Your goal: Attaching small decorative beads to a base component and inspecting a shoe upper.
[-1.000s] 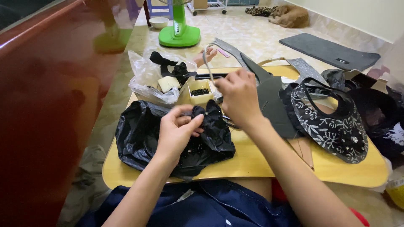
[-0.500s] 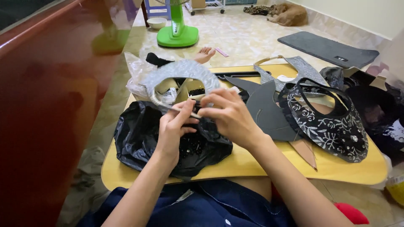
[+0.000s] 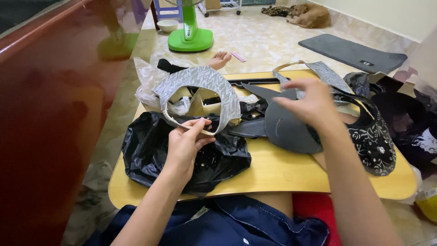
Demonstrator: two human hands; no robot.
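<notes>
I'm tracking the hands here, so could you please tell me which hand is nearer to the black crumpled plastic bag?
Left. The left hand hovers directly over the black crumpled plastic bag, pinching a grey visor-shaped piece; the right hand is off to its right.

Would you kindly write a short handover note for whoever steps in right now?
Left hand: pinches the lower edge of a silver-grey textured visor-shaped fabric piece, lifted above the black plastic bag.
Right hand: open, holds nothing, hovering over the dark grey cut pieces on the yellow wooden table.
Black floral-patterned visor piece lies at the right.
Done: one piece picked up. Left: the other pieces lie untouched.
</notes>
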